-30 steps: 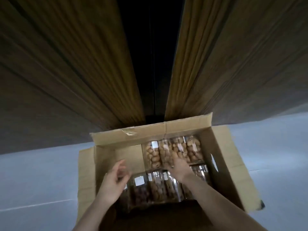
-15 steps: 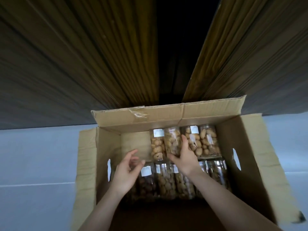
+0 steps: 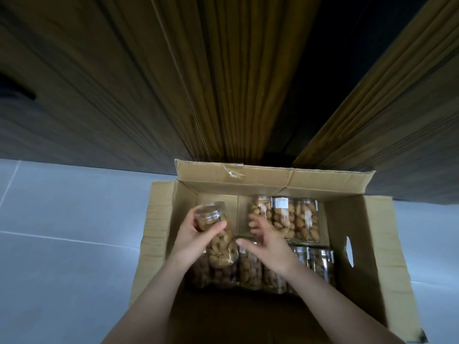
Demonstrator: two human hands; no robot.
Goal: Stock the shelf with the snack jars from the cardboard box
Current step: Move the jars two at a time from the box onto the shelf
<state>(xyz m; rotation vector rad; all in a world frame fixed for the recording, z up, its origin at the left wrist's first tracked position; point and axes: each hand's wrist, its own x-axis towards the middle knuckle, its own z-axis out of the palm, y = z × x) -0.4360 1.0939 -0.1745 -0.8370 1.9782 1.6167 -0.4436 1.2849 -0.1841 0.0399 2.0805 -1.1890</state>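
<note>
My left hand [image 3: 191, 240] grips one cookie jar [image 3: 218, 235] near its lid, my right hand [image 3: 269, 244] is spread empty, so the jar may slip back into the cardboard box [image 3: 367, 244].

Pale tiled floor [image 3: 69, 219] meets dark, perhaps wooden, panels [image 3: 99, 95].

Pale tiled floor [image 3: 74, 219] w/ thin grout lines carries the lot. Open cardboard box [image 3: 367, 244] sits directly on it, flaps folded out, far flap up against dark wood-grain cabinet fronts [image 3: 99, 95] rising from floor's far edge.
</note>
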